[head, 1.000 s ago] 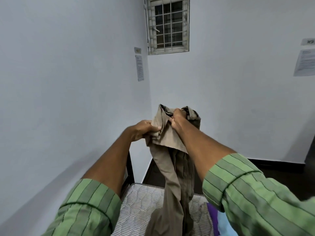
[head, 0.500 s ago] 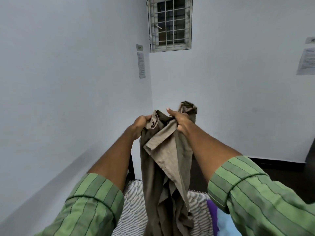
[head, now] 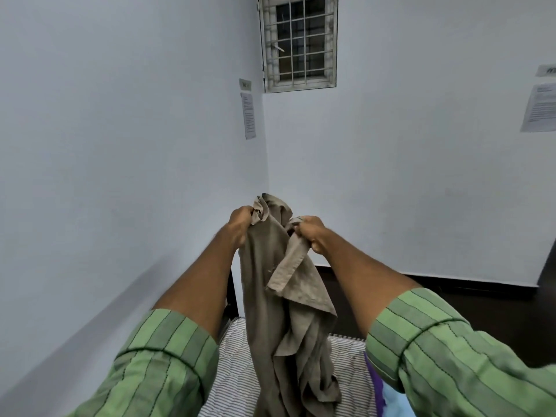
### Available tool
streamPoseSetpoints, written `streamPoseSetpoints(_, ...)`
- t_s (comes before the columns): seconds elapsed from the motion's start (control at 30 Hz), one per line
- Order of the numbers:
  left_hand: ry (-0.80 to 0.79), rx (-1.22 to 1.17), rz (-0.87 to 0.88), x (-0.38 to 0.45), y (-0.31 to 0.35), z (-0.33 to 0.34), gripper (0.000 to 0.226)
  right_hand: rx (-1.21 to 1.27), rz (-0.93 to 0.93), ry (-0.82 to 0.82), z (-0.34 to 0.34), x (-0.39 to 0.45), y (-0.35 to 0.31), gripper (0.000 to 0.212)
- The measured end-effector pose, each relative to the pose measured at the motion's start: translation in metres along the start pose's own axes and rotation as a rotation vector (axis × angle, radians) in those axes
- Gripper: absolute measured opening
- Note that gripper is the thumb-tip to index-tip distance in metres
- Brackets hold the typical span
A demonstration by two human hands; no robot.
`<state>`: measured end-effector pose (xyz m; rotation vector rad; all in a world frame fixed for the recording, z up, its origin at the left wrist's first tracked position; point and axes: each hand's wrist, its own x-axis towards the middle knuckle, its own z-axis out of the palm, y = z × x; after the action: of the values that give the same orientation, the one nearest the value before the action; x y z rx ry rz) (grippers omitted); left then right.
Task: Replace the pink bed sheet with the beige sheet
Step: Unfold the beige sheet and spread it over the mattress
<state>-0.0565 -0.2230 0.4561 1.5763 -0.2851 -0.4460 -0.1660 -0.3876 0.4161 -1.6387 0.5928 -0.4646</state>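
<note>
Head view looks out over two forearms in green striped sleeves, raised toward the corner of a pale-walled room. The beige sheet (head: pixel 279 296) hangs bunched between the hands, held up at chest height, likely so that its weight pulls the folds downward and an edge or corner can be found. The left hand (head: pixel 240 222) has its fingers curled tight round a gathered wad at the top of the cloth; the right hand (head: pixel 311 234) also grips, its fingers closed on a narrower twisted strip just beside the first hold. The two grips sit near each other, which suits working along a hem rather than spreading the cloth wide. A lighter flap folds over in front and droops from the right hand's strip, while the darker bulk falls straight down and reaches the mattress (head: pixel 237 365). That mattress, with a grey and white stripe, shows bare below the cloth, so I judge the pink sheet is already off; no pink sheet is visible anywhere here. At the lower right lie a purple cloth (head: pixel 374 383) and a pale blue cloth (head: pixel 394 406), partly hidden by the right sleeve; what they are I cannot tell. A dark bed frame (head: pixel 231 293) stands against the left wall. A barred window (head: pixel 299 40) sits high in the corner, with printed notices (head: pixel 249 115) taped to the walls. The sheet still needs opening out before it can be laid.
</note>
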Motion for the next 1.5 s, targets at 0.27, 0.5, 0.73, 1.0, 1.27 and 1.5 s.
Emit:
streamPoseSetpoints(0.27, 0.312, 0.935, 0.420, 0.005, -0.011, -0.031, 0.041, 0.346, 0.048, 0.244, -0.024, -0.004, 0.005, 0.036)
streamPoseSetpoints(0.5, 0.143, 1.616, 0.540, -0.008, -0.006, -0.038, 0.042, -0.445, -0.089, 0.171, -0.044, 0.009, 0.000, 0.016)
streamPoseSetpoints(0.73, 0.526, 1.616, 0.765, -0.011, 0.002, -0.044, 0.020, -0.731, -0.083, 0.502, -0.065, 0.003, -0.006, 0.034)
streamPoseSetpoints(1.0, 0.342, 1.419, 0.772, -0.002, 0.039, -0.057, 0.015, -0.127, 0.064, 0.294, -0.079, 0.005, -0.043, 0.028)
streamPoseSetpoints(1.27, -0.262, 0.809, 0.513, -0.019, 0.023, 0.013, 0.039, 0.317, 0.151, -0.116, -0.015, -0.007, -0.057, 0.023)
streamPoseSetpoints(1.5, -0.227, 0.719, 0.282, -0.021, 0.012, 0.014, 0.043, 0.531, 0.141, -0.019, 0.013, -0.002, -0.051, 0.018)
